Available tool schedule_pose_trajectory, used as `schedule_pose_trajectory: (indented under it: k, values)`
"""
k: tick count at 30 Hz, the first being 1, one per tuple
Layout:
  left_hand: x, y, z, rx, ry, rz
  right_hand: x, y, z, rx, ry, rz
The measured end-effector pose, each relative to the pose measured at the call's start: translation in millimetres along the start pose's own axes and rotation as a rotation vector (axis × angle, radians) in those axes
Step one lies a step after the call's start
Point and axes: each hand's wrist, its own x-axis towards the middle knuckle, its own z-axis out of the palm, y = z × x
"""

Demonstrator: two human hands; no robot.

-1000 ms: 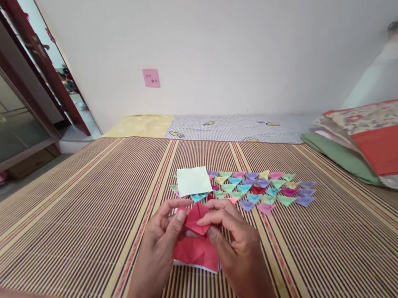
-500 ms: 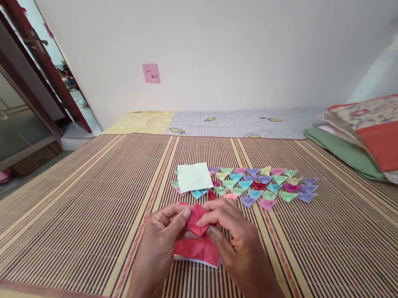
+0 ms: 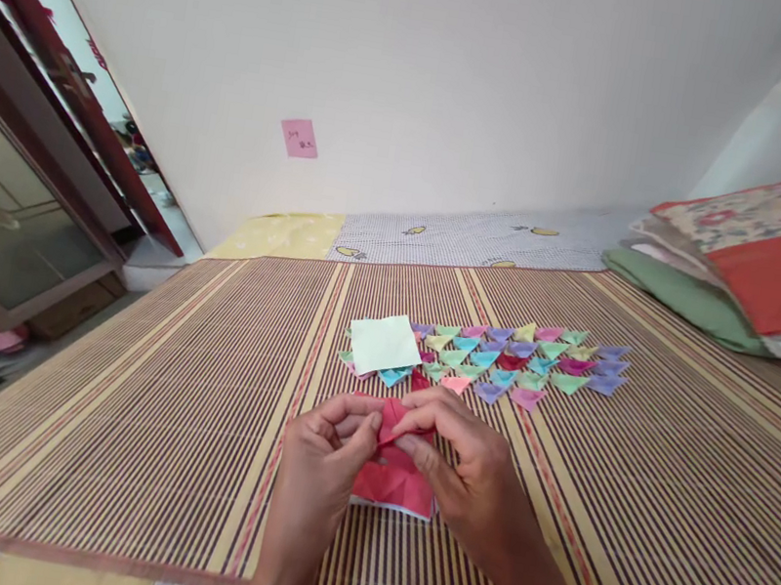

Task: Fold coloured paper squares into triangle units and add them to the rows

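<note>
Red paper (image 3: 393,428), a small folded piece, sits pinched between both hands, just above the mat (image 3: 120,408), approx. centre and toward its near edge. L hand (image 3: 323,460): fingers curled in, thumb and fingertips closed on the paper's left side. R hand (image 3: 466,473): thumb and forefinger clamped on its right side, other fingers bent beneath. From my seat I see the two sets of fingertips almost touching, w/ only a sliver of red showing between them.

Right under the hands a red stack (image 3: 396,486) lies flat on the mat, a white edge showing along its near side. I can't tell whether the held piece touches it.

Further toward the mat's far edge, just beyond the hands, lies a pale green square (image 3: 382,343), tilted and overlapping the left end of the triangles (image 3: 520,358). These are small folded pieces in rows, in blue, green, purple, pink, yellow and red, running right of centre.

Past the far edge: patterned bedding (image 3: 473,236), then a white wall w/ a pink note (image 3: 299,138). Pillows (image 3: 758,262) are stacked off the far right corner.
</note>
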Motion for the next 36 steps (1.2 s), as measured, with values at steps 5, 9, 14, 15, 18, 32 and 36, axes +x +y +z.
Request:
schedule_pose_trajectory:
  k: [5, 9, 14, 15, 18, 32, 36]
  values:
    - [-3.1, 2.2, 0.9, -0.01, -0.034, 0.027, 1.2, -8.6, 4.8, -0.013, 0.097, 0.105]
    - [-2.4, 0.8, -3.1, 0.001, -0.077, 0.05, -0.1, -11.9, 10.9, -0.012, 0.152, 0.156]
    - [-4.9, 0.7, -4.9, 0.059, -0.104, 0.088, -2.0, -8.6, 11.8, -0.032, 0.178, 0.2]
    - [-5.8, 0.7, -4.6, 0.078, -0.101, 0.107, -2.1, -7.9, 11.0, -0.038, 0.171, 0.209]
    - [-8.1, 0.9, -2.8, 0.121, -0.087, 0.145, -1.6, -7.4, 8.9, -0.039, 0.138, 0.236]
    - [-8.4, 0.2, 0.5, 0.194, -0.107, 0.153, 0.4, -6.5, 7.2, 0.098, 0.143, 0.354]
    - [-9.9, -0.2, 2.5, 0.295, -0.11, 0.171, 2.3, -8.0, 4.8, 0.096, 0.118, 0.322]
